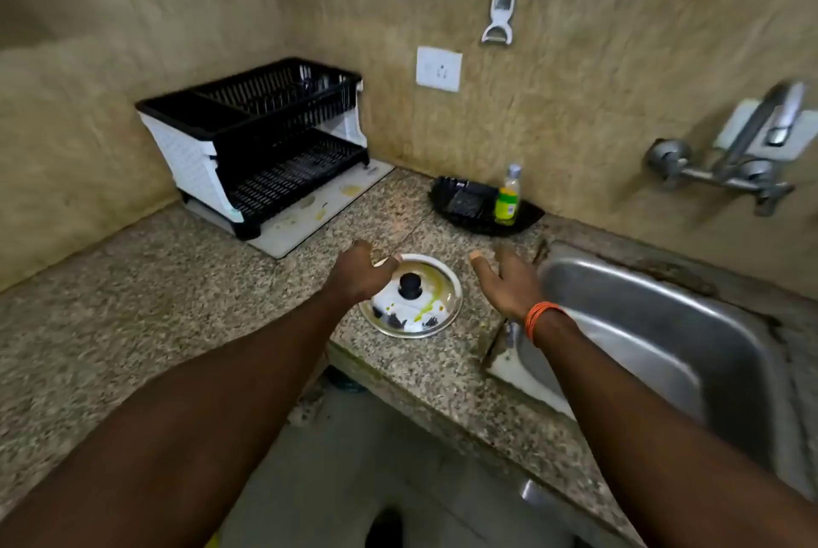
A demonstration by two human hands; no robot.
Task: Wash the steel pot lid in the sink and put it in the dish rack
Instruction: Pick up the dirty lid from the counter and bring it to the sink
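A steel pot lid (439, 287) with a black knob lies flat on the speckled stone desk (177, 282), just left of the steel sink (642, 308). Yellow-green smears mark its surface. The left grip (360, 273) overlaps the lid's left rim, its fingers loose and apart and holding nothing; whether it touches the lid is unclear. The right grip (504, 282) is just beside the lid's right edge, fingers spread, with orange bands (538, 319) at the wrist. A black and white dish rack (265, 135) stands in the far corner. A small bottle (508, 197) stands on a black tray (469, 204) against the wall.
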